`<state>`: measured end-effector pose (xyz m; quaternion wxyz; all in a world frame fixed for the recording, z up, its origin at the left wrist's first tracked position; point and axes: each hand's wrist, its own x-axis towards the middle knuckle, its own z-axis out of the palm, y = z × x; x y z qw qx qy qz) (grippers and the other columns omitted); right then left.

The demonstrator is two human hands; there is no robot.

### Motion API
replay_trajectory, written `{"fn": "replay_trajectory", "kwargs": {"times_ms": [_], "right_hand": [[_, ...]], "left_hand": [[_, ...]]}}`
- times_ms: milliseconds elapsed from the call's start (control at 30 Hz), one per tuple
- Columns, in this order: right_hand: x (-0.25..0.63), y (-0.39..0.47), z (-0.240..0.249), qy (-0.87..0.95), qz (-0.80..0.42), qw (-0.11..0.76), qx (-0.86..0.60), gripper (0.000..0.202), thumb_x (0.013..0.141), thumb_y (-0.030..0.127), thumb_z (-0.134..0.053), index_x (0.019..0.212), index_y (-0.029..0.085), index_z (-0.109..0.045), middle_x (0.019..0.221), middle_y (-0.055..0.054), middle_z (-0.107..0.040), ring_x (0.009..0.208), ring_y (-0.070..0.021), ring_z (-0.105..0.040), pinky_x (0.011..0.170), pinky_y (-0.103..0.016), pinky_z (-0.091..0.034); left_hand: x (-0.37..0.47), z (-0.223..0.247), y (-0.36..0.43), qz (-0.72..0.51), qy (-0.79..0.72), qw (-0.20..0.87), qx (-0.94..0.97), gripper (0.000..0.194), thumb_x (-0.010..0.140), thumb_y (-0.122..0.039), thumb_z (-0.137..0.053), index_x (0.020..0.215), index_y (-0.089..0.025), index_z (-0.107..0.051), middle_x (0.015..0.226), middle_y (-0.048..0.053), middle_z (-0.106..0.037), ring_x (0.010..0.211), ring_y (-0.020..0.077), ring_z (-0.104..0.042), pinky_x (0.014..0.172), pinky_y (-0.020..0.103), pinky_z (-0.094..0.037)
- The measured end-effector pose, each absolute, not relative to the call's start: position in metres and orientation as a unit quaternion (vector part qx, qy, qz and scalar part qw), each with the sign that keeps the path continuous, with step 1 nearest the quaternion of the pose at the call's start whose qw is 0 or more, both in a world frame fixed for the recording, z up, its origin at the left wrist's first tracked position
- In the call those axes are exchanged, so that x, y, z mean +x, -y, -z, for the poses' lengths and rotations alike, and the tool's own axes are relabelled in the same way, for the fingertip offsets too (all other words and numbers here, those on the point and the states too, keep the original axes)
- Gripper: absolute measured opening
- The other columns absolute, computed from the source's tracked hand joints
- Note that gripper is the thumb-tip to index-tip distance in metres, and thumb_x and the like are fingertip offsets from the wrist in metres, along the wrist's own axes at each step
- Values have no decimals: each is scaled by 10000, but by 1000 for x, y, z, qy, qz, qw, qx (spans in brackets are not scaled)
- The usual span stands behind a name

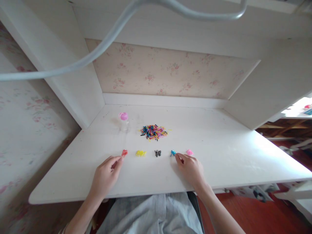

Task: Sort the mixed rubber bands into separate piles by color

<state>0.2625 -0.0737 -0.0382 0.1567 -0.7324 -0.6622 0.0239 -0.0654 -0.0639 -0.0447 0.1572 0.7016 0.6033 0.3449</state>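
A mixed pile of small coloured rubber bands [153,131] lies mid-desk. In front of it, a row of little sorted heaps: red [124,152], yellow [140,153], black [157,153], blue [173,152] and pink [189,152]. My left hand [106,175] rests on the white desk [219,156], its fingertips touching or just short of the red heap. My right hand [191,169] lies on the desk with its fingertips at the blue heap; the pink heap is just beyond its knuckles. Whether either hand pinches a band is too small to tell.
A small clear jar with a pink lid [123,121] stands left of the mixed pile. White side panels and a floral back wall enclose the desk. A grey cable [102,48] hangs across the top of the view. A red floor shows at the right.
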Motion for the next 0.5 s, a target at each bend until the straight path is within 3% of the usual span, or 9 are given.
{"fn": "replay_trajectory", "kwargs": {"times_ms": [267,500], "right_hand": [[251,77,35,608,-20,153,-779,466,810,635,-451,1074,308,-653,954,-22,-673,732,-169,-631,608,-262,-377],[239,75,29,608,-11,117,-785,399,872,544,-401,1050,299,-662,983,-25,-678,757,-175,-641,619,-270,-383]], "left_hand": [[-64,43,64,-337,-607,156,703,289,880,-421,-465,870,-198,-650,779,7,-656,696,130,-586,643,211,-447],[-65,45,64,-335,-609,147,704,299,876,-431,-463,888,-201,-656,818,15,-676,731,140,-605,671,217,-462]]}}
